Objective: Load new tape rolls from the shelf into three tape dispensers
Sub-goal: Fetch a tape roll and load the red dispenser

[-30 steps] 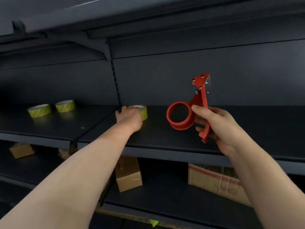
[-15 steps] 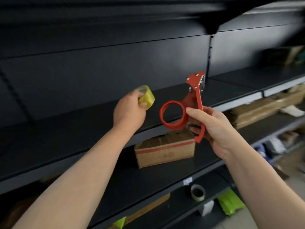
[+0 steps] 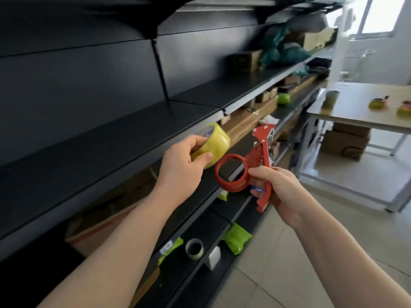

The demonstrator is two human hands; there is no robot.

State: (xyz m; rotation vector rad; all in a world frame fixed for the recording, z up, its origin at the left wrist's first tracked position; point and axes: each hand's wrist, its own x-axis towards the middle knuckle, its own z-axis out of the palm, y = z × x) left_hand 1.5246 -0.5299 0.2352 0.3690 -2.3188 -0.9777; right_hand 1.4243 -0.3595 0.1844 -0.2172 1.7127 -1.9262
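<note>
My left hand (image 3: 182, 165) grips a yellow tape roll (image 3: 213, 145) in front of the dark shelf (image 3: 111, 134), off the shelf board. My right hand (image 3: 280, 187) holds a red tape dispenser (image 3: 249, 167) by its handle, its empty round hub facing the roll and its cutter end pointing up. The roll sits just left of the hub, a small gap between them. Two more dispensers with yellow rolls (image 3: 378, 103) (image 3: 403, 108) lie on a table (image 3: 355, 114) at the far right.
Dark metal shelving runs along the left with cardboard boxes (image 3: 251, 121) on lower boards. A used tape core (image 3: 194, 248) and green packets (image 3: 236, 237) lie on the bottom shelf. A cardboard box (image 3: 344, 141) sits under the table. Tiled floor lies to the right.
My left hand lifted the yellow roll off the shelf and brought it beside the dispenser hub. The view swung right, bringing the table and window into sight.
</note>
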